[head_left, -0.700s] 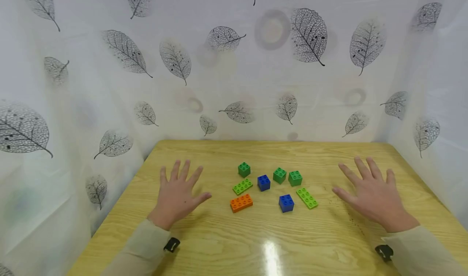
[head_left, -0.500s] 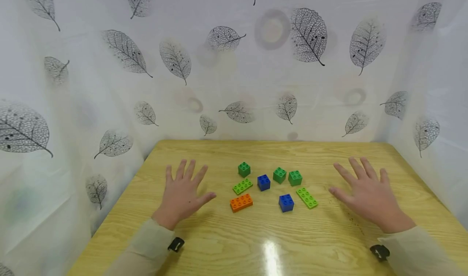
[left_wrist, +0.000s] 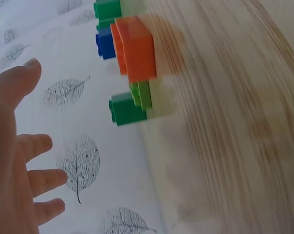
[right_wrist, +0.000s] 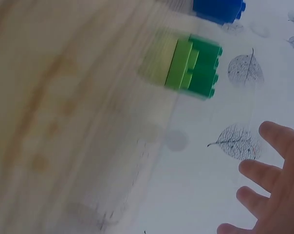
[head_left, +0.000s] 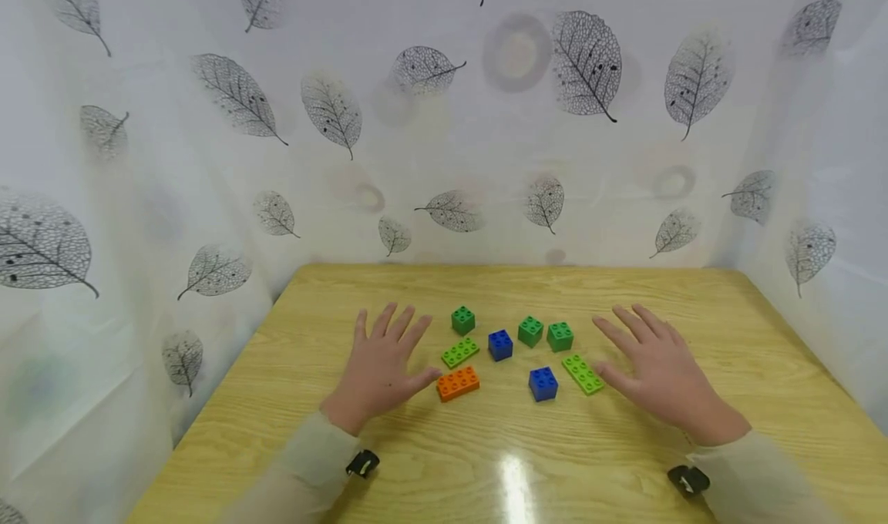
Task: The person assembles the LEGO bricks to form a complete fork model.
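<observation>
My left hand point(head_left: 380, 366) is spread over the table, its thumb tip close to the left end of an orange brick point(head_left: 458, 384). Behind that brick lies a lime-green flat brick point(head_left: 461, 352), with a green cube brick point(head_left: 463, 320) farther back. My right hand point(head_left: 659, 374), also spread, has its thumb near a second lime-green flat brick point(head_left: 583, 374). Two blue bricks point(head_left: 543, 384) sit between the hands, and two more green bricks point(head_left: 560, 337) stand close together behind. Neither hand holds anything. In both wrist views the fingers point(left_wrist: 47, 183) are apart from the bricks.
The bricks lie loose on a wooden table point(head_left: 430, 470). A pale curtain point(head_left: 444, 146) printed with leaves closes off the back and both sides. Each wrist carries a small black device point(head_left: 363, 463) on a band.
Both hands have moved inward toward the bricks, the left one rightward and the right one leftward. The bricks keep their places on the table.
</observation>
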Demonstrator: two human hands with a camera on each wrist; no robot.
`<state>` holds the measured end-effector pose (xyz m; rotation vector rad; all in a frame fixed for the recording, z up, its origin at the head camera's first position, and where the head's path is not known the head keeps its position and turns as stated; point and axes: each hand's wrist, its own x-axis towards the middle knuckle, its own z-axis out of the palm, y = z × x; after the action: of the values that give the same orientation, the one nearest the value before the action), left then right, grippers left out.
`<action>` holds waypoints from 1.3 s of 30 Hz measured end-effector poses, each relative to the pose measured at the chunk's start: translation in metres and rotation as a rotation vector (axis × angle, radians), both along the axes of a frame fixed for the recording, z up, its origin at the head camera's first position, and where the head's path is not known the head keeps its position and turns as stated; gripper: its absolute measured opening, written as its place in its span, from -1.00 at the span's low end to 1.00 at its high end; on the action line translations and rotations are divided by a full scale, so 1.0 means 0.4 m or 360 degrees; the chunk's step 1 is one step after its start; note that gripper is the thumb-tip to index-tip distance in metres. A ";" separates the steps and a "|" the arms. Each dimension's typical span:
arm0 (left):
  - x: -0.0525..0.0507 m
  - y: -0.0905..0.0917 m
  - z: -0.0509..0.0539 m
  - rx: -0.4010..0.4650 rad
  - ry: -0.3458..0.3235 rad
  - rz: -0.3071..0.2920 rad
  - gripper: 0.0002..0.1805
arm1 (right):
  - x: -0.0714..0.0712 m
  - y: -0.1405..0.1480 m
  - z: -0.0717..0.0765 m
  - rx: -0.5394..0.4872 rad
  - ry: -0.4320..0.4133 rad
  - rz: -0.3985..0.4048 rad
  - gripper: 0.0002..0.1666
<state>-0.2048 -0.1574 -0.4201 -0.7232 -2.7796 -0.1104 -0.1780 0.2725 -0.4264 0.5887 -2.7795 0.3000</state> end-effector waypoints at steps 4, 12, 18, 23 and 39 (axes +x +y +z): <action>-0.007 0.052 -0.003 0.0021 -0.0038 -0.0057 -0.11 | -0.002 -0.036 -0.001 -0.0061 -0.0028 0.0100 -0.17; -0.019 0.144 -0.016 0.0207 -0.0218 -0.0205 -0.16 | 0.000 -0.099 -0.009 -0.0281 -0.0253 0.0254 -0.21; -0.029 0.206 -0.025 0.0280 -0.0407 -0.0275 -0.20 | -0.005 -0.134 -0.010 -0.0435 -0.0521 0.0315 -0.23; -0.044 0.255 -0.042 0.0383 -0.0544 -0.0213 -0.24 | -0.020 -0.151 -0.015 -0.0403 -0.0677 0.0353 -0.24; -0.055 0.325 -0.073 0.1054 -0.0947 0.0092 -0.44 | -0.027 -0.158 -0.029 -0.0280 -0.0823 0.0379 -0.50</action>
<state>-0.2267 -0.0274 -0.4491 -0.4767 -2.9627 -1.3506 -0.1886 0.2094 -0.4379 0.9066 -3.1123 0.8465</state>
